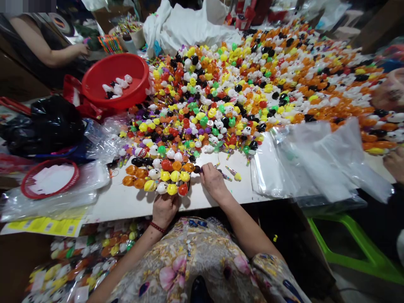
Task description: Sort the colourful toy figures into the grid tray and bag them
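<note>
My right hand (213,182) is closed, thumb and fingers pinched at a small black-headed stick (197,169) by the right end of a block of round toy heads (164,176). These heads are orange, yellow, white and red, set close together in rows, some with printed faces. My left hand (164,210) is curled at the block's near edge, and its fingertips are hidden under the heads. Just right of my right hand, a loose patterned stick with a yellow head (235,173) lies on the white tabletop (113,200).
A large heap of head-topped sticks (202,113) covers the back. On the left stand a red basin (143,69) and a red basket (75,179). Clear plastic bags (296,164) lie right. Below are packed bags (72,269) and a green stool (350,261). A person's arm (47,50) shows back left.
</note>
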Available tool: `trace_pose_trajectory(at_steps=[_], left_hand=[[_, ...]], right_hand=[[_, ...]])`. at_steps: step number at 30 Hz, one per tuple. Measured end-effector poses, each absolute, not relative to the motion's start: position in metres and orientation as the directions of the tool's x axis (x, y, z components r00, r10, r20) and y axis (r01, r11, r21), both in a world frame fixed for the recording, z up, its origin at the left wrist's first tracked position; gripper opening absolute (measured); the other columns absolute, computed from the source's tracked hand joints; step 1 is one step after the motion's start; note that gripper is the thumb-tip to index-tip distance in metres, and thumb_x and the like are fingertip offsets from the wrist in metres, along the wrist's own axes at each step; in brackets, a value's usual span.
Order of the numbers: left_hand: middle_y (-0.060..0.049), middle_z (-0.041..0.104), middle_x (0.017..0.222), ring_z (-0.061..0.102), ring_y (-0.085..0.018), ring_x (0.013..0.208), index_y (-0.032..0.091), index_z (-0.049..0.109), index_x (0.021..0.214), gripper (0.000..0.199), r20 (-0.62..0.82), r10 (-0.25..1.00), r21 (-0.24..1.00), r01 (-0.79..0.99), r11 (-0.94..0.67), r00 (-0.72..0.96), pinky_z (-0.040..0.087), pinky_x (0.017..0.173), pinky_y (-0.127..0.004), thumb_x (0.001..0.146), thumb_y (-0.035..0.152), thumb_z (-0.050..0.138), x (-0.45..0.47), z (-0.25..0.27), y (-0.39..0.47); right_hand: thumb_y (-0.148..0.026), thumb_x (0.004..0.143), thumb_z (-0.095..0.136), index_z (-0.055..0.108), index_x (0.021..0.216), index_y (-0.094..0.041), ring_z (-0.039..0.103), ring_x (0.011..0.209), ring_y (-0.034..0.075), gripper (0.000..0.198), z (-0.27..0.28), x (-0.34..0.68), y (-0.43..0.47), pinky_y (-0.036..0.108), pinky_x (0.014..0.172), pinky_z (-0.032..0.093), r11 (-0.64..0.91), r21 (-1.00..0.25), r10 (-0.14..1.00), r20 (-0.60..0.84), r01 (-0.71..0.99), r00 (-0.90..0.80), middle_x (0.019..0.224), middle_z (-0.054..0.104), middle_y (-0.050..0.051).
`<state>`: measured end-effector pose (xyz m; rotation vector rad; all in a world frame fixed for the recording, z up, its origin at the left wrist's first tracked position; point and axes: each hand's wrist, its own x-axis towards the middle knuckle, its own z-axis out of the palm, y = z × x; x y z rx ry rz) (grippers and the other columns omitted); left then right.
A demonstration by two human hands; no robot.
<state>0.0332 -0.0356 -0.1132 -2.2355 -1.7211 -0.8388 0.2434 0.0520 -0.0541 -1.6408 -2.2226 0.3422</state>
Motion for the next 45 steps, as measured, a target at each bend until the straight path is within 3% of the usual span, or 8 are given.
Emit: trace_pose_trajectory(at_steps=[7,11,16,24,33,36,41,45], left_hand=[[-0.006,0.07,0.081,0.066,-0.022,0.079,0.022,0.068,0.094,0.014,0.547,0.82,0.175,0.935,-0.307,0.167,0.05,0.076,-0.034,0.089,0.022,0.055,0.034,-0.112,-0.035],[-0.007,0.07,0.082,0.066,-0.022,0.08,0.021,0.067,0.096,0.014,0.578,0.795,0.169,0.927,-0.336,0.183,0.05,0.076,-0.033,0.089,0.021,0.055,0.034,-0.111,-0.035],[-0.007,0.069,0.078,0.065,-0.022,0.074,0.021,0.068,0.094,0.013,0.544,0.82,0.168,0.934,-0.314,0.177,0.05,0.074,-0.034,0.089,0.024,0.056,0.032,-0.112,-0.036],[-0.006,0.071,0.083,0.067,-0.022,0.079,0.022,0.069,0.094,0.013,0.528,0.831,0.152,0.944,-0.294,0.174,0.052,0.077,-0.034,0.088,0.025,0.057,0.032,-0.113,-0.036],[-0.005,0.07,0.078,0.066,-0.021,0.075,0.023,0.066,0.094,0.013,0.615,0.763,0.129,0.928,-0.349,0.201,0.05,0.073,-0.032,0.09,0.022,0.054,0.036,-0.105,-0.033],[-0.005,0.07,0.08,0.066,-0.022,0.077,0.023,0.065,0.094,0.011,0.632,0.746,0.132,0.92,-0.37,0.209,0.05,0.074,-0.032,0.09,0.021,0.055,0.036,-0.106,-0.032],[-0.005,0.071,0.084,0.065,-0.022,0.076,0.023,0.066,0.097,0.011,0.63,0.747,0.106,0.929,-0.355,0.213,0.05,0.075,-0.033,0.089,0.025,0.059,0.033,-0.109,-0.033],[-0.006,0.07,0.08,0.064,-0.021,0.073,0.021,0.067,0.096,0.012,0.633,0.738,0.081,0.928,-0.364,0.234,0.05,0.072,-0.032,0.092,0.024,0.056,0.033,-0.107,-0.032]], right_hand=[[-0.016,0.081,0.063,0.056,0.1,-0.02,0.062,0.079,0.02,0.02,-0.054,0.224,0.062,0.029,0.071,0.047,0.029,-0.788,0.982,-0.094,0.615,-0.166,0.089,0.068,0.005],[-0.013,0.079,0.061,0.061,0.096,-0.019,0.063,0.081,0.017,0.018,-0.056,0.212,0.066,0.027,0.073,0.048,0.001,-0.913,0.975,-0.09,0.408,-0.203,0.091,0.07,0.003],[-0.014,0.083,0.056,0.062,0.098,-0.02,0.065,0.087,0.019,0.018,-0.054,0.21,0.067,0.028,0.075,0.047,0.095,-0.888,0.966,-0.027,0.45,-0.257,0.097,0.072,0.004],[-0.009,0.082,0.05,0.061,0.096,-0.021,0.063,0.083,0.023,0.022,-0.052,0.212,0.074,0.029,0.071,0.043,0.185,-0.63,0.939,-0.112,0.754,-0.324,0.093,0.071,0.008],[-0.012,0.084,0.056,0.061,0.094,-0.021,0.062,0.086,0.019,0.014,-0.054,0.218,0.069,0.029,0.076,0.045,0.212,-0.706,0.935,-0.054,0.676,-0.349,0.094,0.068,0.004],[-0.024,0.088,0.06,0.059,0.096,-0.021,0.061,0.083,0.019,0.008,-0.043,0.248,0.075,0.03,0.075,0.046,0.103,-0.712,0.986,-0.018,0.695,-0.165,0.095,0.066,0.005],[-0.031,0.078,0.072,0.055,0.098,-0.018,0.061,0.09,0.025,0.029,-0.033,0.308,0.106,0.036,0.08,0.047,-0.21,-0.627,0.942,0.078,0.75,0.328,0.101,0.064,0.013],[-0.023,0.065,0.076,0.055,0.078,-0.02,0.061,0.085,0.025,0.025,-0.043,0.333,0.125,0.036,0.078,0.047,-0.344,-0.742,0.886,-0.053,0.576,0.461,0.083,0.066,0.008]])
